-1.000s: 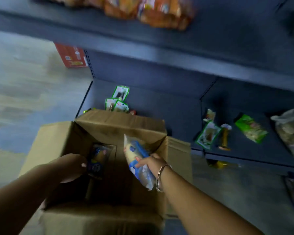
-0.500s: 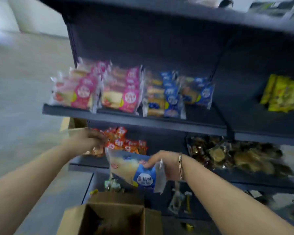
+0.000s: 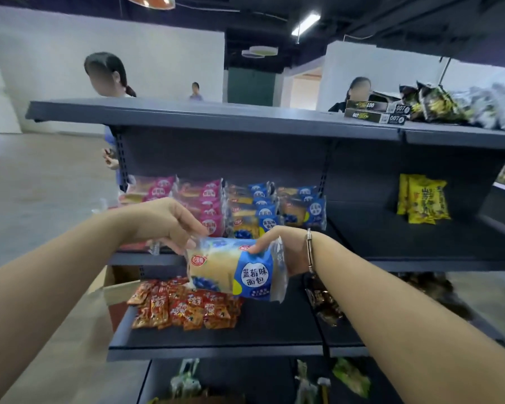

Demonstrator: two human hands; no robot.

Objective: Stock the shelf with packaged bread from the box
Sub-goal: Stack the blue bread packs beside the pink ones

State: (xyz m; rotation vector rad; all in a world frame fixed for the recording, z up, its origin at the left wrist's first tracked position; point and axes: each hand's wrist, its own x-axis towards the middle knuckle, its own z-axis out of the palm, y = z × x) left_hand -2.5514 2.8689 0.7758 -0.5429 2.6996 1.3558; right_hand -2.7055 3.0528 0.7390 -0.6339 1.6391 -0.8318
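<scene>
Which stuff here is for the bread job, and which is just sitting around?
For the job:
blue bread packet, held by left hand and right hand
blue bread stacks
pink bread stacks

Just sitting around:
red snack packets
yellow packets
black boxes

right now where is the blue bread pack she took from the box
In the head view the blue bread pack is mid-frame, held between the left hand and right hand, just in front of the blue packs on the shelf.
</scene>
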